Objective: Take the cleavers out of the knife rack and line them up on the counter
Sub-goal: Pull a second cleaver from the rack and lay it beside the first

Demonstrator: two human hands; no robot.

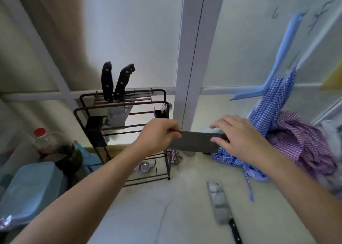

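A dark wire knife rack [123, 106] stands on the pale counter [148, 206] against the window. Two or three black-handled knives [107, 81] stick up from its top slots. I hold a dark cleaver [196, 141] level in the air to the right of the rack. My left hand [159, 134] grips its handle end. My right hand [240, 136] rests its fingers on the blade's far end. A second cleaver [219, 203] with a black handle lies flat on the counter in front of me.
Blue and purple checked cloths [288, 138] are heaped at the right by the window. A red-capped bottle [44, 140] and a blue plastic container [33, 188] crowd the left. A small metal cup [143, 166] sits on the rack's base.
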